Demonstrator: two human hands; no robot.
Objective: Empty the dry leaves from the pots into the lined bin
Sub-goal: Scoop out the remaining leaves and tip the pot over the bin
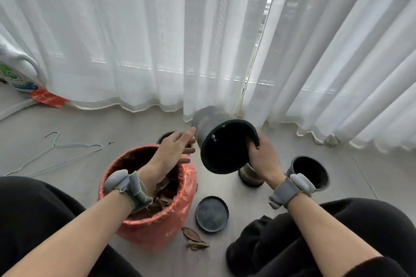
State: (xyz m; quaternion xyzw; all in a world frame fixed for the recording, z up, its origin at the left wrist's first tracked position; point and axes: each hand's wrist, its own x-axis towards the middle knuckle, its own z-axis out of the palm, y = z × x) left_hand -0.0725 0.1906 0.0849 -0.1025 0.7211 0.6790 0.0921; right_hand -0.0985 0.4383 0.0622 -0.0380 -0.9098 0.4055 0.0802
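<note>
Overhead, from the head camera, the right hand (261,157) gripped the rim of a black plastic pot (227,146), fingers curled over the lip. The pot was held off the floor (112,128), tipped on its side with its dark mouth facing the camera. The left hand (177,146) hung over the lined bin (157,229) with fingers loosely straight and holding nothing, its fingertips just beside the pot's wall; contact could not be told. Dry leaves (159,200) lay inside the bin's orange liner. A round saucer (212,213) sat just right of the bin, with two fallen leaves (194,239) near it. An upright pot (310,171) stood towards the floor's right side. A wire hanger (56,153) lay towards the left, before the white curtain (135,29).
</note>
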